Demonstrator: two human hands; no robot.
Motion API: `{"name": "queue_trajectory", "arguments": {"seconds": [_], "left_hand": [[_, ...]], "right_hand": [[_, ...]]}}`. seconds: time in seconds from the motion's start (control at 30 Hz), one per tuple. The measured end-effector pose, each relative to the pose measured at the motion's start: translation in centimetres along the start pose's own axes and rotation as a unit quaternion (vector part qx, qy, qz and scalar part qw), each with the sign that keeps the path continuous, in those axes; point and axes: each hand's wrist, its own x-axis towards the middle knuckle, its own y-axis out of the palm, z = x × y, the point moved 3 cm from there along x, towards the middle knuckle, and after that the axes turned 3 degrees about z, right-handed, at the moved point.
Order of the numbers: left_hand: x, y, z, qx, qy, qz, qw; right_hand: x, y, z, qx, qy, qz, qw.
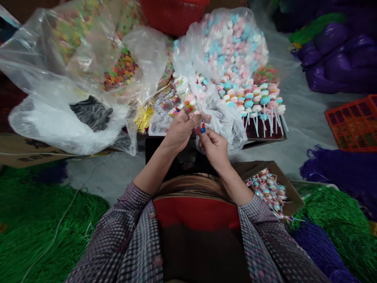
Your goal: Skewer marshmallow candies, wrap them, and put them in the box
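My left hand (pixel 183 127) is closed around a clear wrapper packet (pixel 185 92) holding pastel candies, raised above a dark work surface (pixel 156 146). My right hand (pixel 212 145) pinches the packet's lower end, where a small red and blue piece (pixel 202 127) shows between the fingers. Just beyond the hands lie rows of pink, blue and white lollipops on white sticks (pixel 259 103). A large clear bag of the same pastel candies (pixel 232 43) stands behind them.
Clear bags of multicoloured candies (pixel 120 70) and a white bag with something black (pixel 91 112) sit at left. A cardboard box of wrapped lollipops (pixel 269 190) is at right. Green (pixel 32 224) and purple (pixel 338 173) string bundles, a red basket (pixel 173 13) and an orange crate (pixel 355 124) surround me.
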Motion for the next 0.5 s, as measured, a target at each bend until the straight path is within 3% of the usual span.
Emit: {"name": "queue_trajectory", "arguments": {"seconds": [0.3, 0.5], "left_hand": [[-0.9, 1.4, 0.2, -0.046, -0.101, -0.025, 0.994], [-1.2, 1.1, 1.6, -0.039, -0.131, 0.029, 0.990]], "right_hand": [[0.0, 0.9, -0.5, 0.055, 0.046, 0.014, 0.997], [-0.1, 1.7, -1.6, 0.111, 0.062, 0.009, 0.992]]}}
